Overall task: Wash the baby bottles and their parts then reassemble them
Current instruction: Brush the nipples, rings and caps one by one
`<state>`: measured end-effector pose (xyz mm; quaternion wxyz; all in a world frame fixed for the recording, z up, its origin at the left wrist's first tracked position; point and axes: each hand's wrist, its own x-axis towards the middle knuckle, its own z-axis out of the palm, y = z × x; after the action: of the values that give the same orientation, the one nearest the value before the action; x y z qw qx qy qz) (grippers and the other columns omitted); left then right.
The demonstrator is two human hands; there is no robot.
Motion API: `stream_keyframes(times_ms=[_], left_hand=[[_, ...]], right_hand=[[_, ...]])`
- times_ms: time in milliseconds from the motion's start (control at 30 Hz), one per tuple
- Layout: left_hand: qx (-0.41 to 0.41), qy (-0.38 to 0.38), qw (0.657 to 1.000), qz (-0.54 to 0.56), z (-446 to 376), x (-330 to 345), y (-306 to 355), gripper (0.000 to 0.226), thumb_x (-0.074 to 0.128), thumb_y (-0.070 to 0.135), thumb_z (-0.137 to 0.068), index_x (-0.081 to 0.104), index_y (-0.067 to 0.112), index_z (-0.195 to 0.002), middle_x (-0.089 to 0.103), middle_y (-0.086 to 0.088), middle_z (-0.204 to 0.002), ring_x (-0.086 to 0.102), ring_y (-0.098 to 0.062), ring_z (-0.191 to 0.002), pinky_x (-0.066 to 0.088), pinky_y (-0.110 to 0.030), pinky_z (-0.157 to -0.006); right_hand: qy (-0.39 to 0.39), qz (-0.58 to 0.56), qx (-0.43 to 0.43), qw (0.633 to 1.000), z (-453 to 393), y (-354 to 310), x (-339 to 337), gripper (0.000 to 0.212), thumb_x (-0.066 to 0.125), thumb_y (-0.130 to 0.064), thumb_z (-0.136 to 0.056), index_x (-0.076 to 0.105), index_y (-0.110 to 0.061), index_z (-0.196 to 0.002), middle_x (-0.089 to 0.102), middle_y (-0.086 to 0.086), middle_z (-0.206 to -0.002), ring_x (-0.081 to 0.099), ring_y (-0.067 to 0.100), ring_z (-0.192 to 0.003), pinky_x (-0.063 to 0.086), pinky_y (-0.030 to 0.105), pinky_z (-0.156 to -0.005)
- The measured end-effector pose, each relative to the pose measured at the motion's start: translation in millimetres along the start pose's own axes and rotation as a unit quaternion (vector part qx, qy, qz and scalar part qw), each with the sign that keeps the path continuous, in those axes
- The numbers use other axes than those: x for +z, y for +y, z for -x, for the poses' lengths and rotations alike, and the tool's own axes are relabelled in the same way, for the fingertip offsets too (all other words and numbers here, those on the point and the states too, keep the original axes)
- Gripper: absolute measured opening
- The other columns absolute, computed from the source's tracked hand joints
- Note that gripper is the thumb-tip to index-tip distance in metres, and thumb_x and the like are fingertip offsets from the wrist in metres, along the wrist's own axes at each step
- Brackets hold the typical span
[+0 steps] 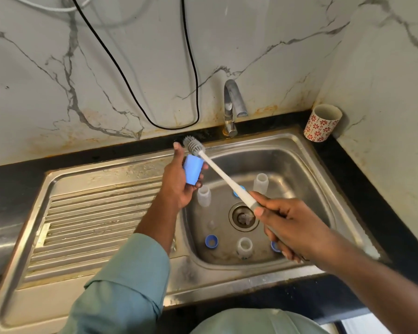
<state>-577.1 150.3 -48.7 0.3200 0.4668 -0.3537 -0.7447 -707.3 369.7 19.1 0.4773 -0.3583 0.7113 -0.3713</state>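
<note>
Bottles (204, 195), three, clear, capless, upright in sink (299, 150). My left hand (179, 182) fingers grip blue cap (191, 173); right hand (290, 225) fingers hold brush (223, 175), bristles beside cap.

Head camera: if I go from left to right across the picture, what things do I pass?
Ribbed drainboard → blue cap in the left hand → tap → right hand holding the brush → flowered cup.

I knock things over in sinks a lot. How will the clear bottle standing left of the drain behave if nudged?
The clear bottle looks like thin empty plastic, so probably light. It stands upright and narrow, so it may tip easily. Its round body would likely roll across the sink.
</note>
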Motion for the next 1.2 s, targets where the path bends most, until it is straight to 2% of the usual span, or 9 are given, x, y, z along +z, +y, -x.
stream_keyframes(times_ms=[100,333,600,700,800,933,1033,1100,1200], left_hand=[[0.053,-0.052,0.991,-0.109,0.8,-17.9,15.1,0.049,0.064,0.053,-0.078,0.069,0.008,-0.095,0.070,-0.011,-0.080,0.057,-0.018,-0.061,0.044,-0.026,-0.048],[0.079,-0.061,0.994,-0.044,-5.2,-17.4,23.9,0.037,0.069,0.037,-0.086,0.068,0.009,-0.110,0.068,-0.008,-0.086,0.057,-0.017,-0.064,0.043,-0.024,-0.047],[0.089,-0.068,0.986,-0.127,4.2,12.3,5.0,0.078,0.073,0.026,-0.080,0.037,0.034,-0.149,0.070,-0.009,-0.107,0.069,-0.021,-0.070,0.046,-0.026,-0.045],[0.064,-0.068,0.983,-0.156,4.5,30.6,-13.7,0.094,0.075,0.042,-0.071,0.028,0.038,-0.151,0.063,-0.012,-0.116,0.070,-0.028,-0.084,0.047,-0.026,-0.046],[0.039,0.037,0.972,-0.229,-6.8,36.2,-34.2,0.061,0.070,0.048,-0.085,0.043,0.034,-0.138,0.059,-0.013,-0.120,0.068,-0.029,-0.087,0.044,-0.024,-0.042],[-0.005,-0.014,0.855,-0.518,-21.0,27.6,-92.1,0.043,0.067,0.014,-0.087,0.045,0.018,-0.123,0.055,-0.010,-0.106,0.057,-0.019,-0.080,0.046,-0.022,-0.052],[-0.021,-0.089,0.679,-0.728,-31.2,22.1,-133.5,0.049,0.067,0.009,-0.084,0.046,0.010,-0.127,0.045,-0.015,-0.125,0.056,-0.038,-0.109,0.049,-0.041,-0.082],[-0.033,-0.112,0.586,-0.802,-35.5,21.8,-153.6,0.041,0.062,0.007,-0.088,0.054,0.014,-0.128,0.040,-0.013,-0.132,0.051,-0.040,-0.116,0.046,-0.044,-0.088],[-0.029,-0.149,0.500,-0.852,-43.7,24.4,-177.6,0.038,0.055,0.010,-0.094,0.058,0.018,-0.131,0.048,-0.011,-0.136,0.047,-0.036,-0.123,0.041,-0.042,-0.098]], right_hand=[[-0.037,0.003,-0.001,0.999,3.9,-4.1,-23.6,0.030,0.053,-0.030,-0.098,0.059,-0.049,-0.121,0.053,0.003,-0.059,0.040,0.015,-0.039,0.033,0.026,-0.037],[-0.050,0.005,-0.024,0.998,6.8,1.7,-36.8,0.030,0.054,-0.031,-0.095,0.062,-0.048,-0.120,0.051,0.006,-0.059,0.037,0.020,-0.042,0.034,0.029,-0.041],[-0.052,0.024,0.003,0.998,-0.6,13.9,-62.5,0.029,0.055,-0.032,-0.094,0.060,-0.055,-0.112,0.051,0.003,-0.055,0.039,0.022,-0.044,0.036,0.030,-0.042],[-0.014,0.069,0.032,0.997,-16.1,39.8,-69.5,0.028,0.056,-0.030,-0.096,0.059,-0.047,-0.119,0.051,0.003,-0.057,0.041,0.020,-0.045,0.038,0.029,-0.041],[0.025,0.071,0.035,0.997,-30.8,65.6,-81.8,0.024,0.058,-0.029,-0.096,0.063,-0.048,-0.109,0.051,0.001,-0.056,0.042,0.017,-0.041,0.038,0.027,-0.039],[0.041,0.056,0.040,0.997,-44.0,88.3,-100.0,0.029,0.060,-0.031,-0.095,0.059,-0.046,-0.121,0.054,0.005,-0.061,0.044,0.016,-0.041,0.040,0.025,-0.038],[0.026,0.059,0.034,0.997,-56.7,97.3,-105.8,0.035,0.060,-0.030,-0.095,0.053,-0.053,-0.121,0.054,0.006,-0.063,0.044,0.016,-0.041,0.040,0.025,-0.038],[0.010,0.069,0.031,0.997,-65.4,102.0,-107.5,0.037,0.060,-0.029,-0.095,0.050,-0.055,-0.121,0.054,0.008,-0.064,0.045,0.018,-0.042,0.041,0.026,-0.037],[-0.008,0.085,0.036,0.996,-76.8,109.0,-108.0,0.040,0.061,-0.029,-0.095,0.050,-0.050,-0.127,0.052,0.007,-0.062,0.044,0.019,-0.042,0.041,0.027,-0.037]])
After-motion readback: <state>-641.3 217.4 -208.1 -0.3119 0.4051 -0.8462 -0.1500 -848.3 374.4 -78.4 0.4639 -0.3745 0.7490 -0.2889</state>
